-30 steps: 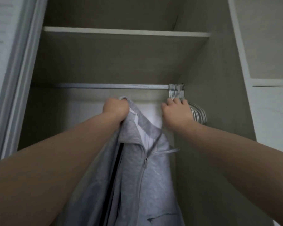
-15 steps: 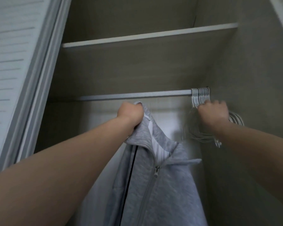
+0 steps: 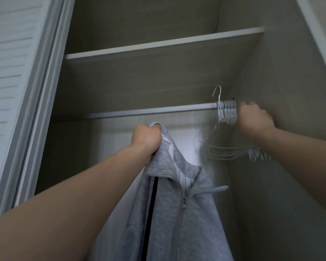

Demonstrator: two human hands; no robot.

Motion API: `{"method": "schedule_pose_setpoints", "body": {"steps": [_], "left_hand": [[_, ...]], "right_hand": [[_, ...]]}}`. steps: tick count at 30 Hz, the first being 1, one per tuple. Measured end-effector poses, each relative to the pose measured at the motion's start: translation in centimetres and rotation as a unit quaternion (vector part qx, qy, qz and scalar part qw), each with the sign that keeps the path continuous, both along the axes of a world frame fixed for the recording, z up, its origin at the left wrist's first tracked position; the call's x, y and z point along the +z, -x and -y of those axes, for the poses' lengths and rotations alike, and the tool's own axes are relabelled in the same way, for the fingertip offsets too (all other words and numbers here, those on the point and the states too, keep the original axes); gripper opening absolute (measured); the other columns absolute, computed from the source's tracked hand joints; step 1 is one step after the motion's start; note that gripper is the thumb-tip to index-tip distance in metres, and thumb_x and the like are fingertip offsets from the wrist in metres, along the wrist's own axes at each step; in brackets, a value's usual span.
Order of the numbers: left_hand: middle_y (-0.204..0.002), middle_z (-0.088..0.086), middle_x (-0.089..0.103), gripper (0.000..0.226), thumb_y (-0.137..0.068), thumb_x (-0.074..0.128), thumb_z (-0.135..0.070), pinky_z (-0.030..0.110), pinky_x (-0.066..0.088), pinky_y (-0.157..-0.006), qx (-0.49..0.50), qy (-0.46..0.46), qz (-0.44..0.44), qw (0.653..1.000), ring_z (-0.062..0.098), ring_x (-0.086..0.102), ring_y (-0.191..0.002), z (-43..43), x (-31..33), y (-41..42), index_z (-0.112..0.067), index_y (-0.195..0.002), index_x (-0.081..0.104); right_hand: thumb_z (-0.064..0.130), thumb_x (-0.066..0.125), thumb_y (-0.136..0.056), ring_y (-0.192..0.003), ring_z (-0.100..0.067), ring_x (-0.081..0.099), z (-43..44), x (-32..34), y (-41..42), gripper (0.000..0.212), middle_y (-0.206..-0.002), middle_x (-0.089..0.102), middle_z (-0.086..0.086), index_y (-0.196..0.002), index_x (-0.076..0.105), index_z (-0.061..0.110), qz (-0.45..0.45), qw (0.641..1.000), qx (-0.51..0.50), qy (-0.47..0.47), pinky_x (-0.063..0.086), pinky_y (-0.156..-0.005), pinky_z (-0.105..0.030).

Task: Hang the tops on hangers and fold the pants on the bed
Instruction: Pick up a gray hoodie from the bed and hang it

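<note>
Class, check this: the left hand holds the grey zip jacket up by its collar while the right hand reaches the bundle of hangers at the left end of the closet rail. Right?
Not quite. In the head view the hangers sit at the right end of the rail, by the closet's side wall. The rest holds: left hand grips the grey zip jacket, right hand reaches the hangers.

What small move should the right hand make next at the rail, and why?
Probably draw the raised hanger clear of the rail: its hook already sits above the bunched hangers at the right hand, while the left hand holds the grey jacket unhung.

wardrobe interior [image 3: 280, 76]: beige, dim | shelf [image 3: 158, 45] above rail [image 3: 149, 110] | louvred door [image 3: 9, 59] left
</note>
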State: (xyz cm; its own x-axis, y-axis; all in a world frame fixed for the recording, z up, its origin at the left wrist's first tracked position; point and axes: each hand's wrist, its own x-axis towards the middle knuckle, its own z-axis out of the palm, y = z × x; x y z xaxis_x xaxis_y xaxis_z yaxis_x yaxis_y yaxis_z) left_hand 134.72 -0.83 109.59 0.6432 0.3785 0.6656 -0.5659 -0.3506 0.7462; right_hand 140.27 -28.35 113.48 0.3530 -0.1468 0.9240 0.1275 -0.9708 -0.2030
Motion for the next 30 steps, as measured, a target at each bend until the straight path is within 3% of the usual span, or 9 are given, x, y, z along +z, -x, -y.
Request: {"method": "schedule_pose_setpoints", "body": {"steps": [6,8,11,13,15,20,24,28,30], "left_hand": [[-0.102,0.025,0.071,0.039,-0.097,0.059,-0.03,0.055,0.057,-0.091,-0.041,0.013,-0.006,0.999,0.038,0.07,-0.096,1.0,-2.2,1.7,0.008,-0.102,0.066],[-0.094,0.023,0.071,0.043,-0.097,0.061,-0.032,0.054,0.056,-0.088,-0.049,0.018,-0.01,0.999,0.035,0.07,-0.089,1.2,-3.8,1.9,0.01,-0.099,0.066],[-0.081,0.019,0.064,0.039,-0.096,0.061,-0.033,0.046,0.056,-0.079,-0.063,0.022,-0.018,0.998,0.033,0.066,-0.08,1.4,-7.0,2.6,0.003,-0.084,0.066],[-0.081,0.02,0.065,0.04,-0.096,0.061,-0.033,0.046,0.056,-0.076,-0.072,0.028,-0.035,0.996,0.032,0.066,-0.077,1.7,-9.3,3.4,0.005,-0.087,0.067],[-0.089,0.025,0.07,0.042,-0.097,0.059,-0.03,0.05,0.058,-0.082,-0.076,0.034,-0.053,0.995,0.036,0.069,-0.082,2.3,-11.4,4.5,0.011,-0.093,0.067],[-0.086,0.018,0.063,0.024,-0.098,0.06,-0.028,0.037,0.047,-0.072,-0.092,0.047,-0.079,0.991,0.027,0.06,-0.077,3.8,-14.7,8.3,-0.006,-0.098,0.068],[-0.084,0.016,0.062,0.021,-0.096,0.062,-0.028,0.035,0.046,-0.072,-0.054,0.046,-0.097,0.993,0.025,0.059,-0.076,5.5,-16.5,11.6,-0.008,-0.095,0.067],[-0.081,0.018,0.063,0.03,-0.096,0.062,-0.028,0.035,0.045,-0.073,-0.026,0.035,-0.121,0.992,0.025,0.059,-0.076,7.9,-18.7,15.1,0.001,-0.091,0.069],[-0.083,0.025,0.067,0.042,-0.096,0.061,-0.03,0.036,0.045,-0.073,-0.003,0.019,-0.134,0.991,0.026,0.06,-0.076,9.4,-20.0,16.8,0.012,-0.092,0.067]], "right_hand": [[0.013,0.054,-0.091,-0.104,-0.046,0.06,0.4,-2.2,4.6,0.016,-0.11,0.063,-0.029,-0.105,0.055,0.006,0.022,0.986,0.129,-0.107,0.047,-0.083,-0.041],[0.018,0.053,-0.096,-0.101,-0.04,0.062,0.7,-3.9,5.9,0.013,-0.105,0.067,-0.022,-0.101,0.062,0.01,0.029,0.969,0.189,-0.158,0.045,-0.083,-0.035],[0.022,0.054,-0.098,-0.069,-0.029,0.058,0.4,-7.8,8.6,0.018,-0.071,0.062,-0.005,-0.092,0.067,0.012,0.027,0.925,0.301,-0.23,0.044,-0.066,-0.033],[0.02,0.053,-0.098,-0.046,-0.017,0.043,0.0,-10.8,11.1,0.019,-0.053,0.05,0.004,-0.085,0.066,0.015,0.019,0.886,0.372,-0.277,0.034,-0.051,-0.027],[0.019,0.054,-0.096,-0.037,-0.011,0.031,-0.1,-13.7,14.2,0.019,-0.045,0.041,0.008,-0.079,0.062,0.02,0.009,0.844,0.431,-0.318,0.025,-0.045,-0.021],[0.017,0.052,-0.096,-0.033,-0.008,0.029,0.6,-18.1,20.4,0.013,-0.044,0.038,0.01,-0.084,0.053,0.021,0.009,0.768,0.505,-0.395,0.025,-0.038,-0.015],[0.023,0.056,-0.1,-0.037,-0.011,0.028,1.3,-18.5,22.4,0.015,-0.05,0.038,0.004,-0.087,0.048,0.02,-0.069,0.722,0.532,-0.437,0.024,-0.038,-0.018],[0.022,0.053,-0.1,-0.038,-0.01,0.025,4.9,-20.6,25.3,0.028,-0.045,0.033,0.006,-0.073,0.062,0.021,-0.117,0.743,0.521,-0.404,0.02,-0.039,-0.018],[0.02,0.053,-0.098,-0.038,-0.012,0.023,7.6,-22.6,27.5,0.031,-0.046,0.031,0.005,-0.072,0.069,0.018,-0.127,0.736,0.534,-0.397,0.018,-0.042,-0.019]]}}
